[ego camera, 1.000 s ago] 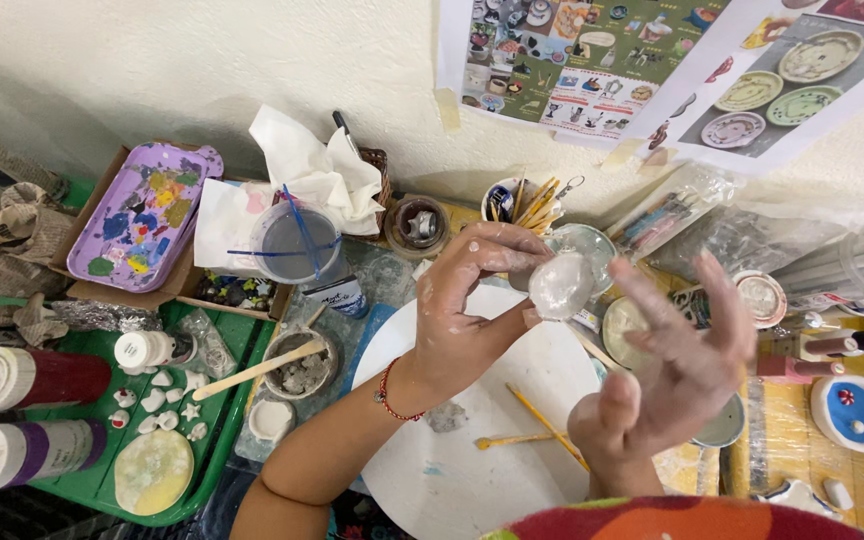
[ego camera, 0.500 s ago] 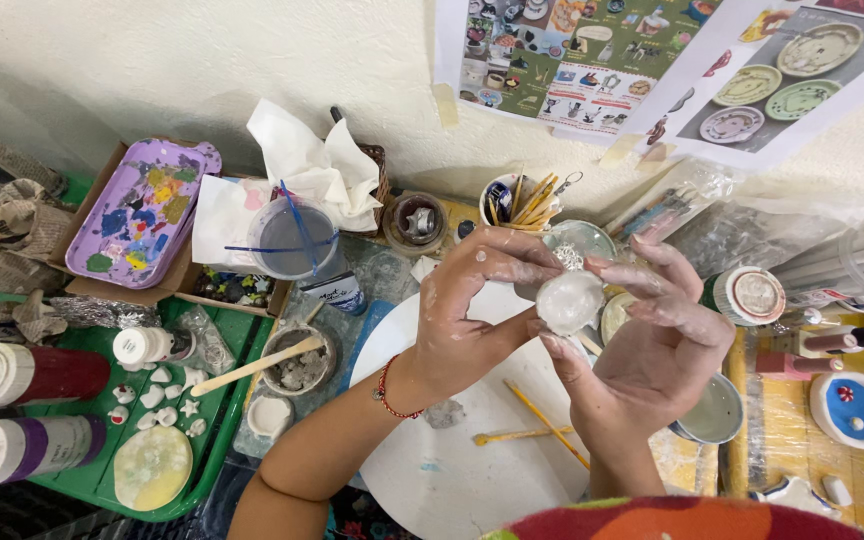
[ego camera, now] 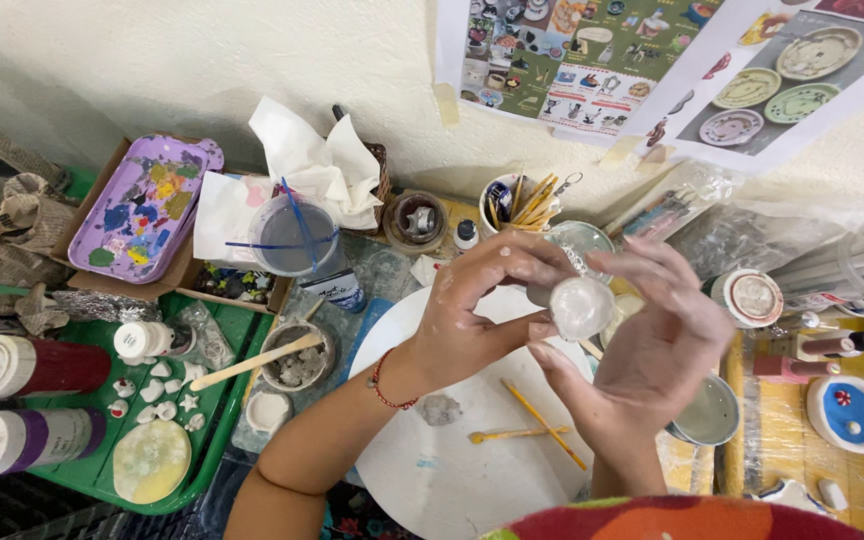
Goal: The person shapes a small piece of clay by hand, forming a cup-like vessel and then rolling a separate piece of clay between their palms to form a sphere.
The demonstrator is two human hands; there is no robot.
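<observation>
- The left hand, dusted white, comes in from the left; its fingers curl over the top and near side of the clay ball, pinching it.
- The clay ball sits between both hands, raised above the white round board, touching each. It is roundish, so no clear long axis or pointing end shows.
- The right hand cups the ball from the right and below, fingers half spread, thumb reaching under it; how firmly it presses I cannot tell.
- Both hands are equally close; the ball lies right of the left palm and left of the right palm.
</observation>
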